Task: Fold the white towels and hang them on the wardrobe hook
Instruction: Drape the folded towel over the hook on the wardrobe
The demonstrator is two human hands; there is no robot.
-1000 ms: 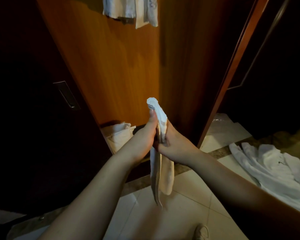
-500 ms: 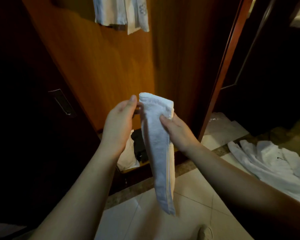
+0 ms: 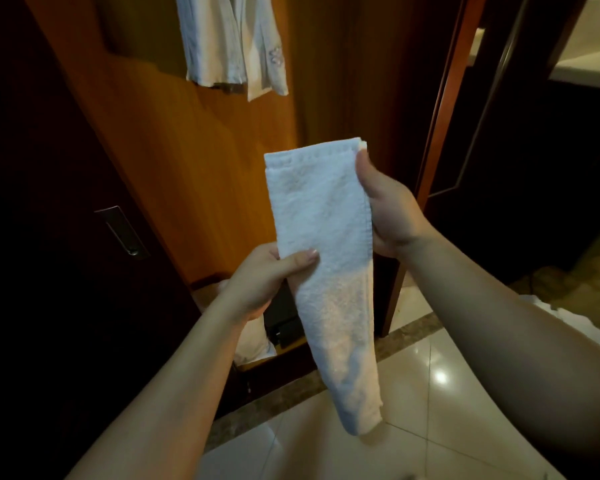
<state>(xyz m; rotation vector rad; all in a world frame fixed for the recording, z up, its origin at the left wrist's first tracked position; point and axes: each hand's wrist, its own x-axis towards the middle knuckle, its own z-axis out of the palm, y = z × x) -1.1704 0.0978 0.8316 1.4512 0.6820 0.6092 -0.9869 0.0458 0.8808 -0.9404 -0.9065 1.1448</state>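
A: Entry, head view. I hold the white towel (image 3: 323, 258), folded into a long narrow strip, upright between both hands. My right hand (image 3: 390, 211) grips its upper right edge, thumb in front, fingers (image 3: 362, 164) closed on the cloth near the top corner. My left hand (image 3: 260, 282) pinches the left edge lower down, thumb pressed across the front face. The lower end hangs free below both grips.

B: Surroundings?

A: Beyond my fingers, the wooden wardrobe panel (image 3: 194, 161). High above the fingertips, white cloths (image 3: 232, 46) hang against it. Left of my left hand, a dark door with a metal recessed handle (image 3: 123, 232). Under my left wrist, pale fabric (image 3: 250, 344) and a dark object sit on the wardrobe floor; details too dim to tell. Below the towel's tip, glossy floor tiles (image 3: 430, 393) with a darker border strip.

B: Obstructions? Writing?

A: The towel itself hides the wardrobe's lower corner. The hook is not discernible. No legible labels or print.
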